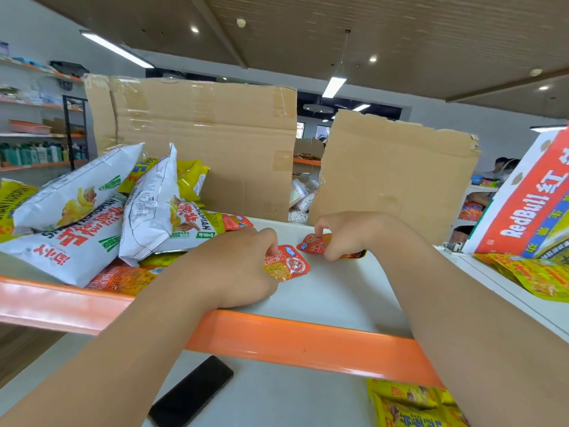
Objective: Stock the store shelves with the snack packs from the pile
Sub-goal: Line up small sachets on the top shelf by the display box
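A shop — orange-edged shelf [277,337] piled with chip bags [77,195], wall shelving [37,165] lined with bottles [37,154], a Red Bull carton [529,208], opened cardboard boxes [200,134]

Both bare forearms reach forward from the lower corners of the view and draw in toward each other. The left hand [243,266] lies back up with its fingers curled downward, its fingertips pinching the left edge of a small red pack [291,266]. The right hand [348,234] sits just ahead of the left and to its right, wrist bent, fingers curled under, pinching a second red pack [315,243]. The two hands are near each other but apart.
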{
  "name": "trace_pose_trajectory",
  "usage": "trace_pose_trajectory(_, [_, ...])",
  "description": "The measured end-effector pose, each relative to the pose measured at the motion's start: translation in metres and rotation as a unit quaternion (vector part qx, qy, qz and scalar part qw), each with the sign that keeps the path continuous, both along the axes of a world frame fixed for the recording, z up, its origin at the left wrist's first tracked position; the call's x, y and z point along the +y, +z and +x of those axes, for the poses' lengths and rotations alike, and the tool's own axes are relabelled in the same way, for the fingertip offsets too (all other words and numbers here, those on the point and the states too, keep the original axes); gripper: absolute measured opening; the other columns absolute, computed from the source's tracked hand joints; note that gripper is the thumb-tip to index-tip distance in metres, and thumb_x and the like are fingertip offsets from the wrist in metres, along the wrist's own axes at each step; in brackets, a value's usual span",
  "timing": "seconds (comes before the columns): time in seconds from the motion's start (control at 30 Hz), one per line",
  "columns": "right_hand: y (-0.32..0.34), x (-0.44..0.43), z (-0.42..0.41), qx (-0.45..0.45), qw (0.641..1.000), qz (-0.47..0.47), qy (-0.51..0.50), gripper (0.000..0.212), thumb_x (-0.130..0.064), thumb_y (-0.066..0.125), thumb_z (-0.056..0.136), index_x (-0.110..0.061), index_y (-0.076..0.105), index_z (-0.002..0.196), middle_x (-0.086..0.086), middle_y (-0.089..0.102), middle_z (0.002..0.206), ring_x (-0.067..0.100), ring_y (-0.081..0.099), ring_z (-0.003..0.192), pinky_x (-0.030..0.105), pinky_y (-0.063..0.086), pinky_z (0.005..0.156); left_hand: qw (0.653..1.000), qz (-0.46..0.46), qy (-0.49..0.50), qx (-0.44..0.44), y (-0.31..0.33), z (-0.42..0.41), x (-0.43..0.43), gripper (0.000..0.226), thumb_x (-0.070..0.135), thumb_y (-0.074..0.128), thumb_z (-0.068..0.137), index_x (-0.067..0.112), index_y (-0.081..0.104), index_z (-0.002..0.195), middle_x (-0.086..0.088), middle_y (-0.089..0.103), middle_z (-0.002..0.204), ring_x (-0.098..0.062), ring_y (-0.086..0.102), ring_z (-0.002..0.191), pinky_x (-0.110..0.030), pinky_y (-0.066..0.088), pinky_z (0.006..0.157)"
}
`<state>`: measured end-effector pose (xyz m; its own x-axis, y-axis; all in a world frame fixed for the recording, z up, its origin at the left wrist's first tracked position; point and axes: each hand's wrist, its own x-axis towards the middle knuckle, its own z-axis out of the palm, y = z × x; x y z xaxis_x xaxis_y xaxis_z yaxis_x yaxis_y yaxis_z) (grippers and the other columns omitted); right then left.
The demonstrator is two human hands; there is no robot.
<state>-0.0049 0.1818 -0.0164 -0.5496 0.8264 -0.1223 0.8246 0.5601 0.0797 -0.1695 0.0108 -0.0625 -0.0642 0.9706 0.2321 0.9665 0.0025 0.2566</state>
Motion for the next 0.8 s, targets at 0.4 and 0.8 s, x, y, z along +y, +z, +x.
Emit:
trace_pose_trajectory(0.4, [0.007,-0.008,0.01,0.157,0.987,-0.029,0.016,0.045,-0.022,0.065,0.082,-0.028,0.056,0.126,-0.006,0.06,0.08,0.014,0.054,0.068,0.025,0.039,0.059,0.996,0.0,0.015,-0.086,0.003,0.0,-0.008,0.051,0.046,0.071,0.071,0.052,0.047,0.116,0.01,0.061,0.093,-0.009,0.06,0.082,-0.035,0.05,0.07])
trace_pose_trajectory(0.8, [0.026,-0.032,0.132,0.409,0.912,-0.014,-0.014,0.036,-0.021,0.063,0.086,-0.034,0.061,0.119,-0.01,0.059,0.082,0.012,0.045,0.053,0.014,0.033,0.04,0.98,0.097,-0.025,-0.174,0.022,0.042,-0.005,0.043,0.05,0.062,0.078,0.055,0.052,0.119,0.015,0.069,0.093,-0.005,0.063,0.076,-0.035,0.053,0.074])
